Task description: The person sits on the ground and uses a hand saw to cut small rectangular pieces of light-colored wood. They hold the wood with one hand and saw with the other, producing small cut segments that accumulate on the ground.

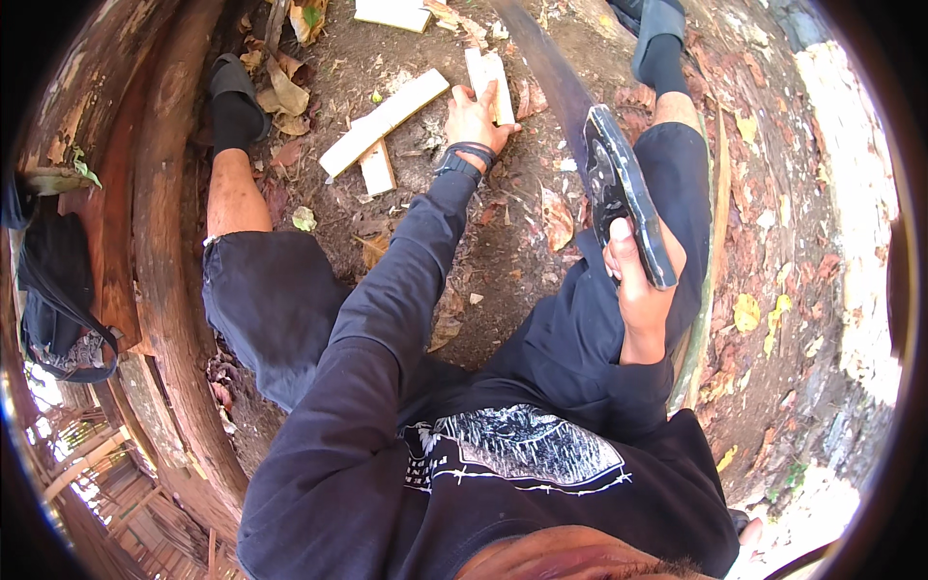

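My left hand (476, 126) reaches down to the ground, its fingers and thumb around a short pale piece of wood (501, 95). A dark band circles that wrist. In my right hand (642, 290), over my right thigh, is a hand saw (619, 174) gripped by its dark, worn handle. Its long blade points up and away, blurred toward the tip, and stands apart from the wood. Just left of my left hand, a longer pale board (387, 121) lies across another short board (377, 169).
More pale boards (394, 12) lie on the dirt at the far edge. Logs (169, 242) run along my left side, with a black bag (58, 300) beyond them. Dry leaves (556, 220) are scattered about. My legs are spread to both sides of the boards.
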The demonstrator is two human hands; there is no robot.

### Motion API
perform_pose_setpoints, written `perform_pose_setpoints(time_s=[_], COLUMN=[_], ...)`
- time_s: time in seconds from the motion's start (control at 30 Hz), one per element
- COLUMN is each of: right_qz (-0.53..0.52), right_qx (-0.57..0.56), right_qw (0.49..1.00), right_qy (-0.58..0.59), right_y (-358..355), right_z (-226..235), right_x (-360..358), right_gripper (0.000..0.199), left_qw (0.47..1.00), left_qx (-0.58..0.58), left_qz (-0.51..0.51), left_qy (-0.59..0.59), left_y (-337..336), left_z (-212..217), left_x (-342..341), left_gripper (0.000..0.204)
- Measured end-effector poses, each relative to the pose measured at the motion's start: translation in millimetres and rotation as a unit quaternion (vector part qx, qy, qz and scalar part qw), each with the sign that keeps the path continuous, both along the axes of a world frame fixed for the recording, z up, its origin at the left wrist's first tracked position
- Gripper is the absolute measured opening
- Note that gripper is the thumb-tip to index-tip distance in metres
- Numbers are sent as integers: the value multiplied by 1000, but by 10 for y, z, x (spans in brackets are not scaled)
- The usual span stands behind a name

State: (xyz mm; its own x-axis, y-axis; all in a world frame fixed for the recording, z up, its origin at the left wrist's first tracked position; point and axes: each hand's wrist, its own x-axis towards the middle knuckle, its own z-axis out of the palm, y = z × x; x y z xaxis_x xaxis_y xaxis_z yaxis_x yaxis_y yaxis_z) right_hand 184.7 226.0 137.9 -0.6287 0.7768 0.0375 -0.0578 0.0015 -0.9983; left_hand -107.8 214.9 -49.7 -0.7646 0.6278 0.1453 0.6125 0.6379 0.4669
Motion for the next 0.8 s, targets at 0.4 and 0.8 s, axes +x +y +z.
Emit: perform_pose_setpoints(time_s=[0.4,0.8], right_qz=[-16,1], right_qx=[7,7], right_qw=[1000,1000], right_qy=[-18,-17], right_y=[-30,-7], right_z=[33,-36], right_x=[-6,4], right_gripper=[25,20], left_qw=[997,984], left_qx=[64,9], left_qz=[25,95], left_qy=[30,152], left_y=[-80,-1503], left_z=[110,-111], left_x=[-193,-1136], left_gripper=[71,47])
